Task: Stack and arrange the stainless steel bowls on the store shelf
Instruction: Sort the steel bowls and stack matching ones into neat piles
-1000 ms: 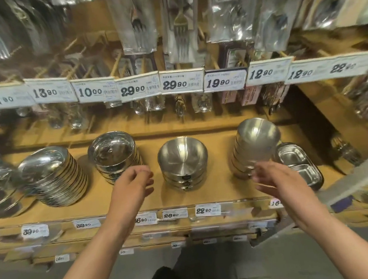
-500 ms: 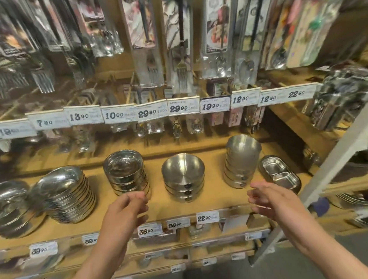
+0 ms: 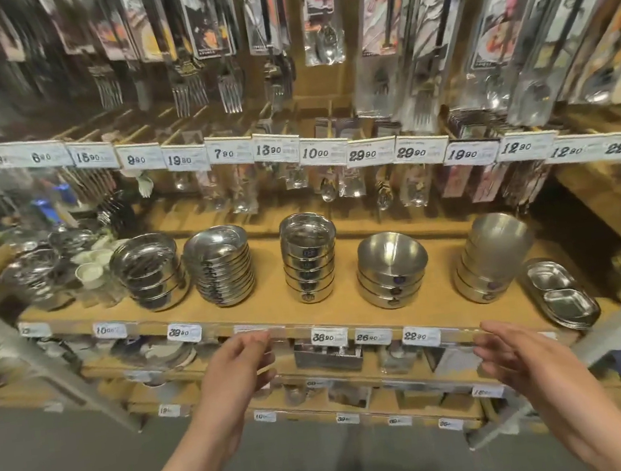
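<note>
We hold both hands loose and empty before the shelf edge: left hand with fingers slightly curled, right hand spread. The stainless steel bowl stacks stand on the shelf, untouched. Hanging cutlery packs blur above.

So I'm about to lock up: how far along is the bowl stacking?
Looks mostly done: five bowl stacks stand in a row on the shelf, from the left stack to the right stack. Nothing is in hand: the left hand and right hand hover empty before the shelf edge. Left, at most: small tidying.
</note>
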### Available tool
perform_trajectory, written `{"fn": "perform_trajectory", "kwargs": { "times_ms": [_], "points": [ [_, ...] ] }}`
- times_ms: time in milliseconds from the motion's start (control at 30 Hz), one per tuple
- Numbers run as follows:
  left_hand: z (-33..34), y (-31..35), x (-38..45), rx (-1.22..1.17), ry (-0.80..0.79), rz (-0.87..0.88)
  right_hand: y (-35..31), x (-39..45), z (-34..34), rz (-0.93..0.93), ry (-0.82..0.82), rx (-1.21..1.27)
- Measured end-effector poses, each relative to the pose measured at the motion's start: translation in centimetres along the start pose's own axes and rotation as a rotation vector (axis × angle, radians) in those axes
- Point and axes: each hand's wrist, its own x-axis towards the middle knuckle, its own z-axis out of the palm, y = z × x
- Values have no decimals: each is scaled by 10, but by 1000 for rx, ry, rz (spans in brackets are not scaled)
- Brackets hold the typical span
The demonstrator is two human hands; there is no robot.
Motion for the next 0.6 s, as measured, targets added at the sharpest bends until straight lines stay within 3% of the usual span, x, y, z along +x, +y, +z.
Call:
{"fn": "perform_trajectory", "kwargs": {
  "times_ms": [367,600],
  "points": [
    [-35,-5,-14,-23,-6,29,-4,-25,21,-39,-59,-3],
    [-52,-14,-19,-74,83,10,1,-13,30,-12,-82,-42]
  ]
}}
